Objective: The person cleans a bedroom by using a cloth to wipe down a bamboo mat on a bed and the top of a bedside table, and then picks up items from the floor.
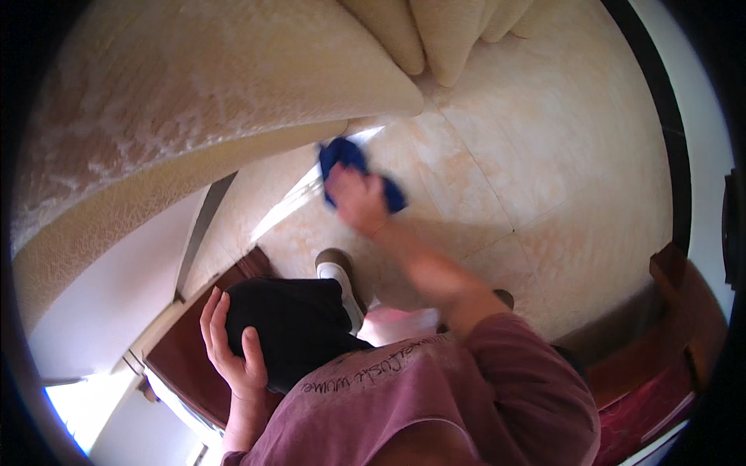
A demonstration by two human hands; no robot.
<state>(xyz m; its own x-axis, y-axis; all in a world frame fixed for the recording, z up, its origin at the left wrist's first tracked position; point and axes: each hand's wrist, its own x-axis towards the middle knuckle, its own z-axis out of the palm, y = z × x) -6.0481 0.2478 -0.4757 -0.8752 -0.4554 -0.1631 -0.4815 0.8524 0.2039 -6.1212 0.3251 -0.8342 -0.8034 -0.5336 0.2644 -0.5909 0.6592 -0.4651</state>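
Note:
My right hand [356,195] grips a dark blue cloth [344,152], and both are blurred. Below them is the beige tiled floor [466,157]; whether the cloth presses on it, I cannot tell. A bright strip of light falls across the tiles beside the cloth. My left hand [233,349] rests on my bent left knee, over black trousers [285,326], with its fingers spread and nothing in it. One shoe [341,279], white and brown, shows past the knee.
A large cream upholstered piece [233,76], whitish streaks on its surface, overhangs the upper left. Cream folds [449,35] hang at the top. Reddish-brown wooden furniture stands left [192,355] and right [688,314]. A black skirting band [670,116] borders the floor at right.

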